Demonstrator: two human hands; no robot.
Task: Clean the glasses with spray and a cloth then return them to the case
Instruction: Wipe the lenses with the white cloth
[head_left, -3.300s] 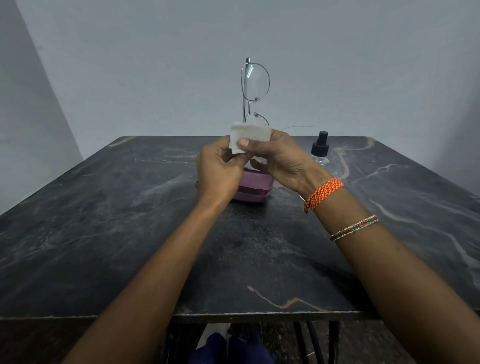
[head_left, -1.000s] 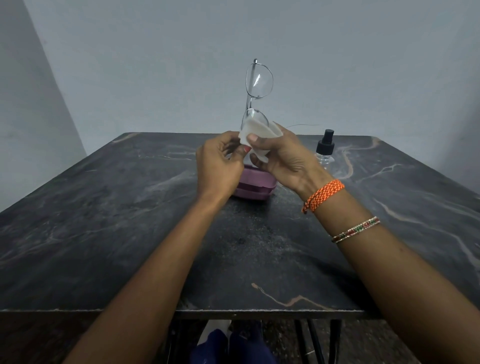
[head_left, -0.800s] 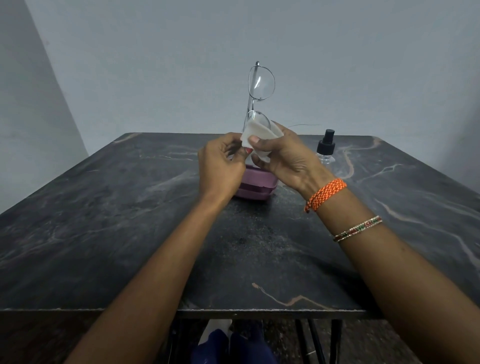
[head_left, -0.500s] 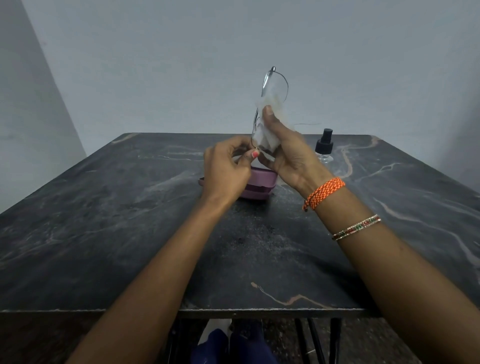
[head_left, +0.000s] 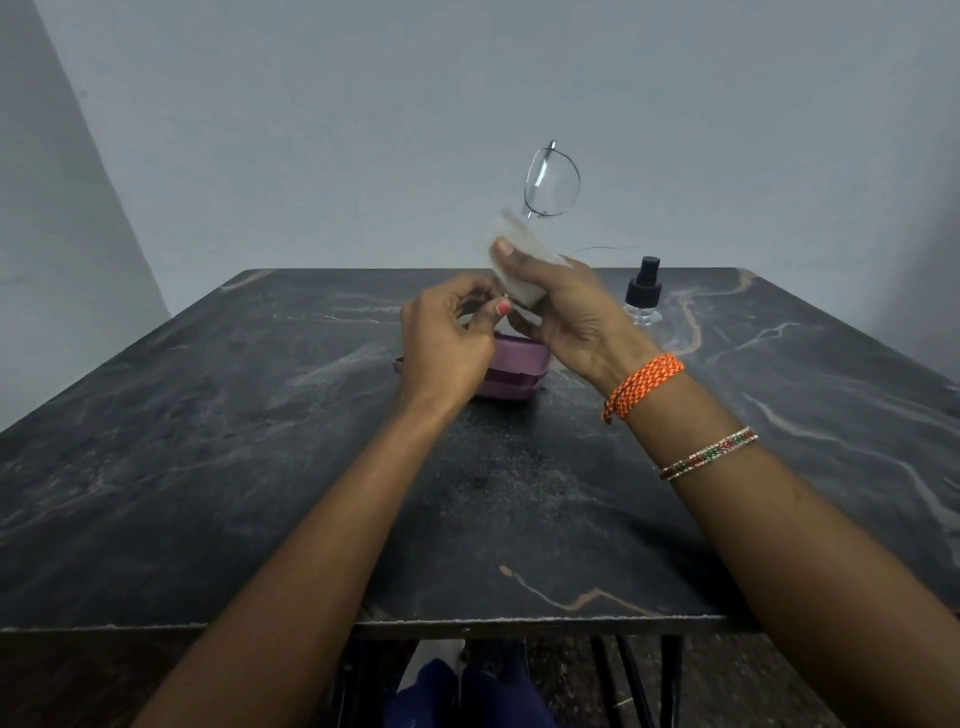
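Thin metal-framed glasses (head_left: 551, 182) stand on end in the air above the table, upper lens bare, one temple arm trailing right. My left hand (head_left: 447, 343) pinches the frame's lower end. My right hand (head_left: 566, 312) holds a white cloth (head_left: 514, 260) wrapped over the lower lens, thumb pressed on it. The cloth looks blurred. Under my hands the purple glasses case (head_left: 519, 371) lies on the dark marble table (head_left: 260, 441). A small clear spray bottle with a black cap (head_left: 644, 293) stands to the right of my right hand.
A pale wall rises just behind the table's far edge. The table's near edge runs across the bottom, with metal legs and my dark blue clothing below it.
The cloth slid up onto the upper lens half a second ago and has come back down over the lower lens. The glasses have tilted slightly to the right.
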